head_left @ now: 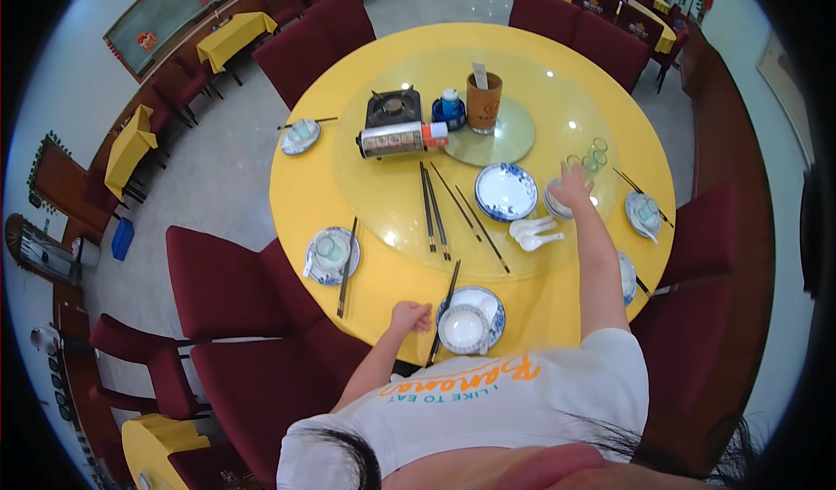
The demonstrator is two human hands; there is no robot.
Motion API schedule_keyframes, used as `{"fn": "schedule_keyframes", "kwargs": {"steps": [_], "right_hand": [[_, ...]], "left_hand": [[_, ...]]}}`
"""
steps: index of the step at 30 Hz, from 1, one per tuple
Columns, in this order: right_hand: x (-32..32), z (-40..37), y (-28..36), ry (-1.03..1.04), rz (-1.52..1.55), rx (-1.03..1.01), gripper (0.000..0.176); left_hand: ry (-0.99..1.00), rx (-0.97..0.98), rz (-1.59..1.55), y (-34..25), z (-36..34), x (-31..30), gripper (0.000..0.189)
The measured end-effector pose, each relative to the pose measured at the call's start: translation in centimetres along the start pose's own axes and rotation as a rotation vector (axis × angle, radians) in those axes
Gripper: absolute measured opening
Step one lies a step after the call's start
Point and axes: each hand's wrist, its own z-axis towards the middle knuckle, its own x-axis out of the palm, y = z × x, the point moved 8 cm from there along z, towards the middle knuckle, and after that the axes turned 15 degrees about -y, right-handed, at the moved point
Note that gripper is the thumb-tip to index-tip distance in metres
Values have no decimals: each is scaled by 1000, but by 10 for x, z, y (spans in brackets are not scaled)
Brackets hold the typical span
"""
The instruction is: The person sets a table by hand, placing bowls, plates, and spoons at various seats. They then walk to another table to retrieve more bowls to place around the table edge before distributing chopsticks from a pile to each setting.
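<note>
My right hand [572,187] stretches across the table with its fingers apart. It is over a small stack of white bowls [555,205], which it partly hides, and just short of several clear glasses [594,155]. A pile of white spoons [533,233] and a stack of blue-rimmed plates [506,191] lie to its left. My left hand [412,317] rests at the near table edge, fingers curled in with nothing visible in them. Beside it, black chopsticks [446,312] lean by a white bowl [463,327] on a blue-patterned plate [494,303].
On the round yellow table [392,294] is a glass turntable bearing a portable gas stove [394,107], a gas canister [392,140], a brown holder [484,103] and loose chopsticks [437,211]. Other place settings [332,255] ring the edge. Dark red chairs [222,285] surround it.
</note>
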Motion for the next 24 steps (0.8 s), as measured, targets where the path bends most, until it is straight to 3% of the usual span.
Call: {"fn": "schedule_keyframes", "kwargs": {"steps": [4,7,13,16,19,24], "right_hand": [[35,9,-7,151,-25,63,61],[37,8,-6,136,0,88,49],[28,14,-15,17,-30,117,40],[36,17,-20,68,-92,94,35],[40,28,-33,8,-21,146,31],[-7,26,-25,-447,23,101,31]], "left_hand": [[28,-62,-3,5,4,0,31],[40,-82,10,8,7,2,32],[57,-95,-8,11,7,3,33],[51,-93,-2,7,5,1,34],[48,-92,-7,7,4,2,34],[44,-76,-19,5,1,0,34]]}}
